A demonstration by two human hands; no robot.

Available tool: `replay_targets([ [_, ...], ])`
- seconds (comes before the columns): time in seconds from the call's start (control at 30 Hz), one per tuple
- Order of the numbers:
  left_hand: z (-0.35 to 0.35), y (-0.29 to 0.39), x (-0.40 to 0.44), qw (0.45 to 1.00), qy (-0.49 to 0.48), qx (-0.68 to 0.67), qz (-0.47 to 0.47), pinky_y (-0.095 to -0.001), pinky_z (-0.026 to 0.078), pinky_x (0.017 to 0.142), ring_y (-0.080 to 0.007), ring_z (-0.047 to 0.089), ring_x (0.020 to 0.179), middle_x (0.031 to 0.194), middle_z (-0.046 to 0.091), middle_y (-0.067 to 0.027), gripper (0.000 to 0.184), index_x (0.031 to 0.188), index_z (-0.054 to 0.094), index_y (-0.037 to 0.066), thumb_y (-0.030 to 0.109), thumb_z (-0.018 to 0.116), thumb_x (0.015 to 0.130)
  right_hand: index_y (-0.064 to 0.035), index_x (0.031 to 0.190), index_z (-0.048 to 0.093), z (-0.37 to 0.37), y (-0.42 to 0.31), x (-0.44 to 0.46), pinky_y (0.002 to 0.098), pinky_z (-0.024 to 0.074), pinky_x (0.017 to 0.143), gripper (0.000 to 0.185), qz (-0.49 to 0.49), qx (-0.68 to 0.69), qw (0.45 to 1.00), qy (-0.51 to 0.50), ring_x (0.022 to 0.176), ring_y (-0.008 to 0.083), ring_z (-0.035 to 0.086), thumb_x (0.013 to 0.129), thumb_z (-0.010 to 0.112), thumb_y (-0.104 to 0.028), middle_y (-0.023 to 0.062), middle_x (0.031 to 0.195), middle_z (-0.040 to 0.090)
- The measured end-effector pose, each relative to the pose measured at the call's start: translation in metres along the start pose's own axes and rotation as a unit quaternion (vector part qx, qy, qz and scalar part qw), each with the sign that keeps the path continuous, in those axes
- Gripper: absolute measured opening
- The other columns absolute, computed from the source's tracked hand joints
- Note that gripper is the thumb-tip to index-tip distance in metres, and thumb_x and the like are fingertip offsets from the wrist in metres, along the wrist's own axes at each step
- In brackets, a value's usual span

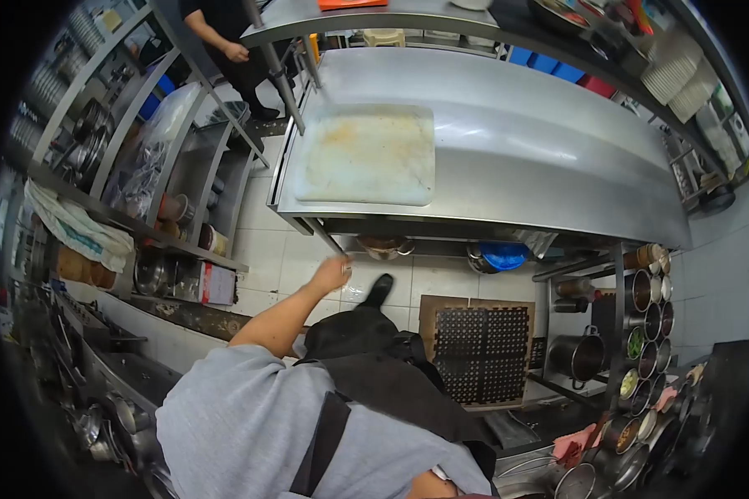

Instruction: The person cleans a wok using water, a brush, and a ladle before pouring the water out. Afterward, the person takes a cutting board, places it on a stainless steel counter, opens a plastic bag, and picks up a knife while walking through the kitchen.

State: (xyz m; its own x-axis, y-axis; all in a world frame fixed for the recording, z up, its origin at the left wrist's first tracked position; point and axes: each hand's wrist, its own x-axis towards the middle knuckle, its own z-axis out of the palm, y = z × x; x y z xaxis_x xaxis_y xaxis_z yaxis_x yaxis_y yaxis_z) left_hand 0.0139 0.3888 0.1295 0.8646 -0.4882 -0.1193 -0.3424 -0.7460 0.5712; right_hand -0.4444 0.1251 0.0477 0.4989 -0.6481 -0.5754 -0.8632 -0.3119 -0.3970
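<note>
Evidently, in the head view, the left hand (333, 273) is hanging near the front edge of the long stainless-steel table (549, 166); its fingers are curling inward, though whether they are grasping anything I cannot tell; the right hand is falling outside the picture, so its fingers cannot be judged; the rectangular, stained off-white board (366, 162) is lying flat on the table's left end, probably for easy reach from the front; a round metal pan (380, 246) is sitting beneath the tabletop, presumably to save space above; a perforated black mat (483, 349) is lying over a brown sheet, perhaps for footing.
</note>
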Motion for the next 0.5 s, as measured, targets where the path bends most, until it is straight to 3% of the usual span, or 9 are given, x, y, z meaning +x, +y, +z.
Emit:
replay_targets([
  [0.1, -0.057, 0.025, 0.038, 0.965, 0.251, -0.068, 0.041, -0.0397, 0.041, 0.087, -0.0361, 0.052, 0.099, 0.103, 0.056, -0.0197, 0.029, 0.101, 0.056, -0.001, 0.015, 0.055, 0.076, -0.0020, 0.083, 0.067, 0.000, 0.010, -0.015, 0.0401, 0.0482, 0.071, 0.024, -0.013, -0.080, 0.996, -0.027, 0.078, 0.0338, 0.062, 0.074, 0.060, -0.022, 0.0175, 0.078, 0.064],
  [0.2, -0.087, 0.014, 0.069, 0.955, 0.291, 0.001, 0.063, -0.0443, 0.036, 0.093, -0.0358, 0.044, 0.111, 0.117, 0.048, -0.0220, 0.037, 0.108, 0.052, -0.003, 0.019, 0.054, 0.078, -0.0026, 0.083, 0.067, -0.015, 0.008, -0.001, 0.0400, 0.0482, 0.072, 0.023, -0.034, -0.149, 0.988, -0.020, 0.079, 0.0335, 0.062, 0.073, 0.060, -0.023, 0.0172, 0.078, 0.064],
  [0.27, -0.101, -0.001, 0.073, 0.971, 0.205, 0.126, -0.008, -0.0522, 0.029, 0.097, -0.0326, 0.033, 0.123, 0.129, 0.038, -0.0220, 0.048, 0.120, 0.044, -0.003, 0.026, 0.050, 0.081, -0.0029, 0.082, 0.067, -0.023, -0.008, 0.021, 0.0398, 0.0483, 0.072, 0.023, -0.065, -0.189, 0.980, -0.003, 0.079, 0.0332, 0.062, 0.072, 0.061, -0.023, 0.0169, 0.078, 0.064],
  [0.33, -0.106, -0.025, 0.070, 0.979, 0.125, 0.152, -0.056, -0.0582, 0.023, 0.099, -0.0276, 0.023, 0.130, 0.137, 0.029, -0.0185, 0.058, 0.129, 0.032, -0.002, 0.031, 0.046, 0.083, -0.0033, 0.082, 0.067, -0.035, -0.041, 0.058, 0.0397, 0.0483, 0.073, 0.023, -0.084, -0.238, 0.967, 0.019, 0.080, 0.0330, 0.062, 0.072, 0.061, -0.023, 0.0167, 0.078, 0.064],
  [0.4, -0.106, -0.049, 0.061, 0.977, 0.126, 0.173, 0.013, -0.0587, 0.022, 0.099, -0.0263, 0.023, 0.131, 0.138, 0.028, -0.0158, 0.061, 0.131, 0.029, -0.002, 0.033, 0.046, 0.083, -0.0032, 0.080, 0.068, -0.040, -0.088, 0.084, 0.0396, 0.0484, 0.074, 0.024, -0.053, -0.206, 0.977, 0.023, 0.081, 0.0328, 0.062, 0.069, 0.063, -0.024, 0.0169, 0.078, 0.064],
  [0.5, -0.124, -0.055, 0.047, 0.991, 0.091, 0.088, 0.041, -0.0569, 0.025, 0.098, -0.0269, 0.026, 0.130, 0.138, 0.030, -0.0152, 0.061, 0.131, 0.031, 0.001, 0.030, 0.050, 0.081, -0.0030, 0.080, 0.067, -0.046, -0.226, 0.075, 0.0398, 0.0479, 0.075, 0.023, -0.126, -0.196, 0.973, 0.001, 0.081, 0.0331, 0.061, 0.070, 0.062, -0.023, 0.0179, 0.081, 0.064],
])
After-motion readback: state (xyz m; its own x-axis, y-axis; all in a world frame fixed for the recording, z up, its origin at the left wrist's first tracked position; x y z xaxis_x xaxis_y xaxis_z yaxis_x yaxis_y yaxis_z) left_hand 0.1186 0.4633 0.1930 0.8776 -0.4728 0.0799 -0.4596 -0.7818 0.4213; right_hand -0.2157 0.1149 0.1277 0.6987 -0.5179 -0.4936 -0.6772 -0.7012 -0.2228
